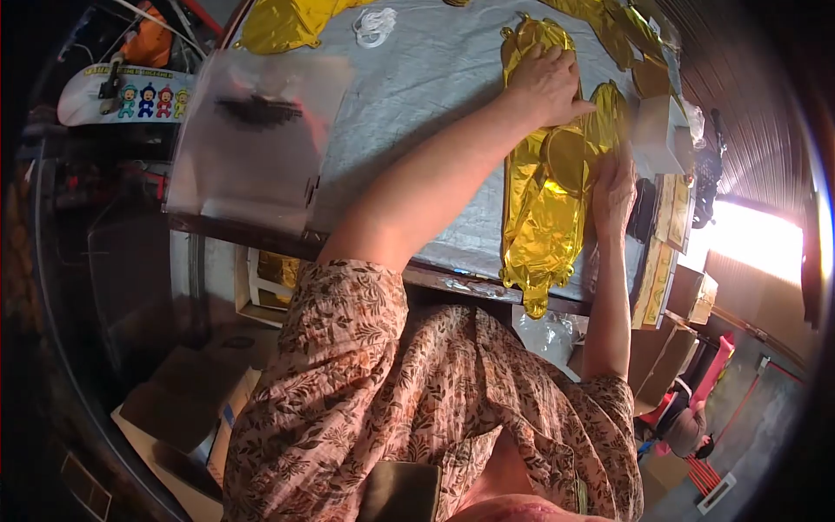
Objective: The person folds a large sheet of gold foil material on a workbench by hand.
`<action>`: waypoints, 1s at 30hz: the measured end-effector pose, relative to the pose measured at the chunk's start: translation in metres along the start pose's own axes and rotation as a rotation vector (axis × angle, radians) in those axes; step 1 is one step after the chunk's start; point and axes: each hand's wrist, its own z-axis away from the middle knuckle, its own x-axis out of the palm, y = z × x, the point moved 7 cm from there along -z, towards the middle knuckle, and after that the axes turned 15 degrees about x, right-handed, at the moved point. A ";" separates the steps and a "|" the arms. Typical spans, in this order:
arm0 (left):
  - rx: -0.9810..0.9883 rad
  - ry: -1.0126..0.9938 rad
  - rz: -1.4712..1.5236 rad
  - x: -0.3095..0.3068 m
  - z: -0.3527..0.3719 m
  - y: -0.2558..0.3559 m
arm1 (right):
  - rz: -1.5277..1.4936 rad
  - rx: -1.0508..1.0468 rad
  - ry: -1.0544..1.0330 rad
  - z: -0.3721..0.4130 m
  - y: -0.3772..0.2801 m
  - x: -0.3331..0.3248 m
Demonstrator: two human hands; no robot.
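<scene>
A long, flat gold foil balloon [544, 226] lies crinkled on the grey-covered table [417, 113], its narrow tail hanging past the front edge. My left hand [548, 87] rests on its upper part, palm down, fingers stretched and thumb apart. On the right side of the foil, a flap [606, 117] stands folded up beside a round patch. Close against that flap is my right hand [616, 187], its blurred fingers pointing away from me and partly lost in the foil's glare; I cannot tell whether they pinch it.
Clear plastic sheeting [261, 139] covers the table's left end. Further gold foil [291, 22] and a white string bundle [375, 28] lie at the back. Cardboard boxes [661, 130] line the right edge; an open carton [174, 418] stands lower left. Another person [683, 426] is at far right.
</scene>
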 end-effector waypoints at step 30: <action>0.274 0.165 -0.037 0.003 0.004 -0.009 | 0.260 0.316 0.004 -0.037 0.011 -0.007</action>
